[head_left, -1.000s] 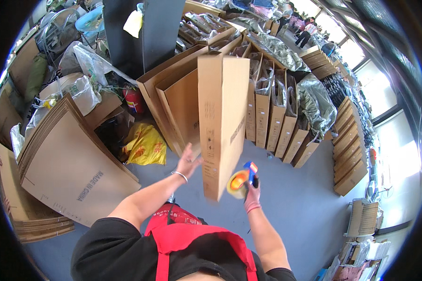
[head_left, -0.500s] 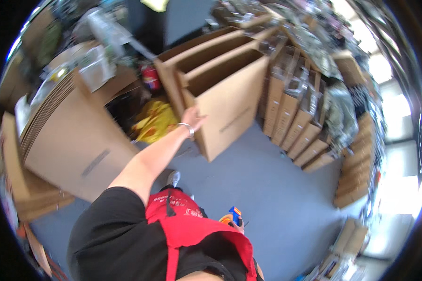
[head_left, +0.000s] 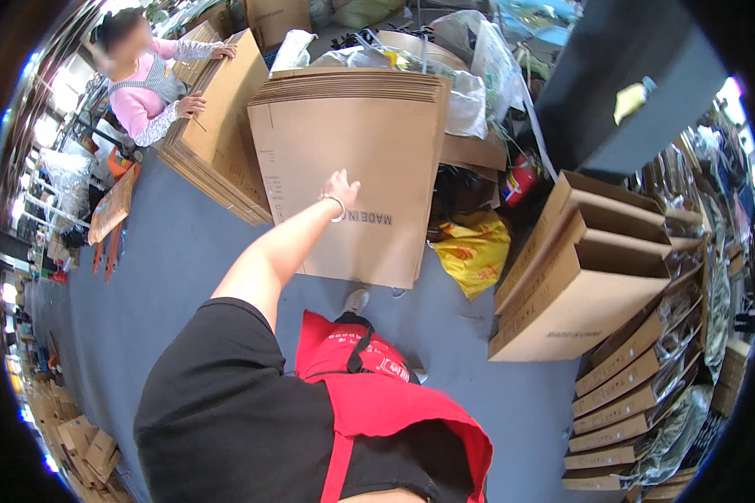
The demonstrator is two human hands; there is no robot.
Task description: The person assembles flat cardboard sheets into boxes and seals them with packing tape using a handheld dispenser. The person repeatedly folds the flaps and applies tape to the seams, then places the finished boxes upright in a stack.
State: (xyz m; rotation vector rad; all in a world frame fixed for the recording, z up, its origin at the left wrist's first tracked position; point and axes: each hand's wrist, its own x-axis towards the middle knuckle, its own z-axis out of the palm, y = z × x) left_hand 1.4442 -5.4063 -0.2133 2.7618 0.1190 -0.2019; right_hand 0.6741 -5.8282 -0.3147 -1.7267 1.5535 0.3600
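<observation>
My left hand point(head_left: 341, 189) is stretched out in front of a stack of flattened brown cartons point(head_left: 344, 235), its fingers partly spread and nothing in them. A silvery bracelet point(head_left: 334, 206) circles that wrist. Whether the fingertips touch the front carton, I cannot tell. The stack stands upright and leans back, its many edges showing along the top. My right hand is out of the picture. To the right, several opened brown cartons point(head_left: 554, 318) stand side by side with their tops gaping.
At the upper left, a co-worker point(head_left: 147, 92) has both hands on another leaning stack of cartons point(head_left: 226, 134). A yellow plastic bag point(head_left: 476, 251) and a red fire extinguisher point(head_left: 520, 178) lie beyond my stack, near a dark pillar point(head_left: 621, 84). Narrow packed cartons point(head_left: 617, 369) line the right.
My view has turned left. My left hand has come off the opened carton and now reaches before the flat stack. My right hand, seen earlier with a blue-and-orange tool, has left the picture.
</observation>
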